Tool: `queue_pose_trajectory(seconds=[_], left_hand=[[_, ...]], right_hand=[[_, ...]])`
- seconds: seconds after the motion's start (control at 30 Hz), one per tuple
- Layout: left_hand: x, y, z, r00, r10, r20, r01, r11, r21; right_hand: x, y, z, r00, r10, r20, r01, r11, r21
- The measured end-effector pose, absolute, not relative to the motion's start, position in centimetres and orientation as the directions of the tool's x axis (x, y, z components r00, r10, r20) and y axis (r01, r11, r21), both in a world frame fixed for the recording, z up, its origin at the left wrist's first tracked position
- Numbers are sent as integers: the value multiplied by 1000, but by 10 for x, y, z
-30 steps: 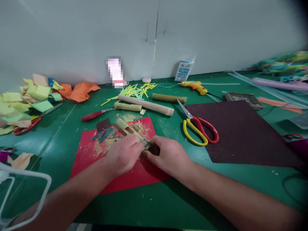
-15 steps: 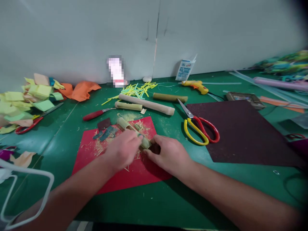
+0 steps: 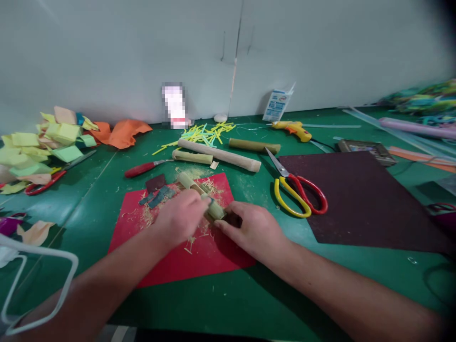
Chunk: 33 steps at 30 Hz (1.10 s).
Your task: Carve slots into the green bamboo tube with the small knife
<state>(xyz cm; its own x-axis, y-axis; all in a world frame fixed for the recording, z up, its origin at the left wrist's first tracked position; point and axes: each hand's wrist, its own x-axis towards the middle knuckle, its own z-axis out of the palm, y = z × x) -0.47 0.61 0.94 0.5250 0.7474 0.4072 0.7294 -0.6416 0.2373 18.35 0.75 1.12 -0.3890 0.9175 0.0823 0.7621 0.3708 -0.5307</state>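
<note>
A split bamboo tube (image 3: 215,209) lies slantwise over the red sheet (image 3: 171,263), its hollow far end pointing up and left. My right hand (image 3: 254,228) grips the near end between thumb and fingers. Closed over the middle of the tube, my left hand (image 3: 183,213) presses a small dark scrap of sandpaper (image 3: 211,201) against the bamboo; most of the scrap is hidden by the fingers. More dark sandpaper pieces (image 3: 162,196) rest on the sheet left of the tube, among pale shavings (image 3: 146,216).
Scissors (image 3: 282,180) overlap a dark brown sheet (image 3: 359,204) on the right. Behind the work lie a red-handled tool (image 3: 144,169), a pale wooden stick (image 3: 224,156), more bamboo pieces (image 3: 253,145) and a yellow glue gun (image 3: 294,130). Folded paper (image 3: 42,145) is heaped on the left.
The view has shifted slightly, so everything sits a little further right. My left hand has moved marginally on the tube, showing more of its near end. Both hands keep their grip.
</note>
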Motion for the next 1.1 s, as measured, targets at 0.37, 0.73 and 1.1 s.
queue_pose_trajectory(seconds=[0.37, 0.73, 1.1], left_hand=[[-7, 8, 8, 521, 726, 449, 741, -645, 185], [-2, 2, 11, 584, 741, 330, 751, -648, 125], [0, 2, 12, 585, 752, 303, 746, -646, 160]], right_hand=[[184, 8, 11, -410, 907, 95, 757, 396, -519], [183, 9, 8, -380, 923, 62, 767, 352, -537], [183, 9, 10, -390, 917, 81, 767, 372, -523]])
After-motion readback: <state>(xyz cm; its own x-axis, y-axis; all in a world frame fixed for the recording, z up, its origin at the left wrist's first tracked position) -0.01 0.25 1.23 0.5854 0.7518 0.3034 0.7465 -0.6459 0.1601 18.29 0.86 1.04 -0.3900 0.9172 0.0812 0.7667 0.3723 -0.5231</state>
